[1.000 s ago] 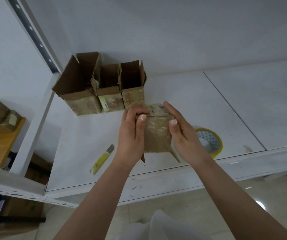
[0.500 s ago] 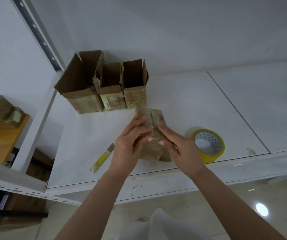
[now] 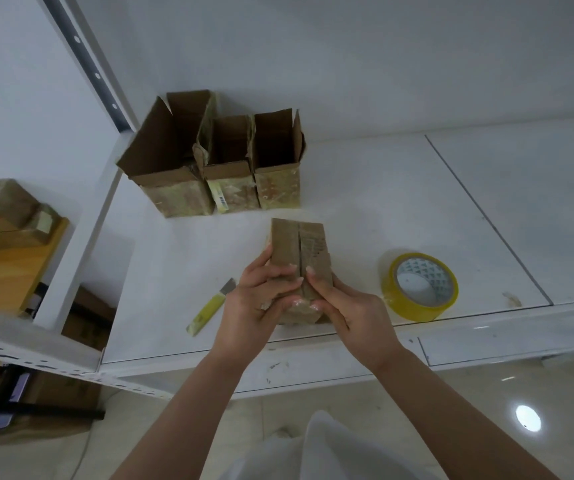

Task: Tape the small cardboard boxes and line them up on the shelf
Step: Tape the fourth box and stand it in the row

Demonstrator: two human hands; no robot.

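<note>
Both hands gripping the small cardboard box (image 3: 299, 251), left hand (image 3: 261, 299), right hand (image 3: 347, 313), flaps pressed together, tape roll (image 3: 420, 287) just right of it

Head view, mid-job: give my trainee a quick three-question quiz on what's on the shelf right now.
1. True or false: the tape roll lies to the right of the held box.
2. How many open boxes stand in the row at the back of the shelf?
3. What holds the box flaps shut? A) the left hand alone B) both hands, with the right hand C) the yellow utility knife

Key: 1 true; 2 three; 3 B
</note>
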